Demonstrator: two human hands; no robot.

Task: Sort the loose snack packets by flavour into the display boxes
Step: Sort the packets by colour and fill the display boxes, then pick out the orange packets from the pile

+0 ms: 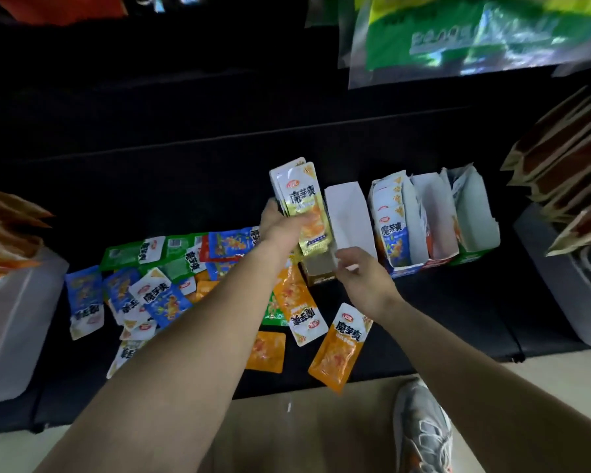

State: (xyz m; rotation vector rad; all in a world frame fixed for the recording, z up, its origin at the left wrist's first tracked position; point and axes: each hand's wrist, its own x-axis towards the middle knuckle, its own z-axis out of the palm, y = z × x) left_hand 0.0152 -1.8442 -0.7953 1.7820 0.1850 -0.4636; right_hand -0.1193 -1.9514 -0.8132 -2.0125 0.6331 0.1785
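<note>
My left hand (pixel 282 223) grips a small stack of yellow-orange snack packets (pixel 304 199), held upright over the near end of a gold display box (pixel 321 268). My right hand (pixel 359 278) pinches that box's white lid flap (pixel 350 213). To the right stand a blue display box (pixel 406 264) with blue packets upright in it, a red box (pixel 439 259) and a green box (pixel 471 256). Loose packets lie on the dark surface: blue packets (pixel 164 302), green packets (pixel 130 252) and orange packets (pixel 338 346).
A grey bin (pixel 17 319) with brown bags stands at the left. Another grey bin (pixel 560 274) of brown bags sits at the right. Large green bags (pixel 475 35) hang at the top right. My shoe (pixel 423 435) is on the pale floor below.
</note>
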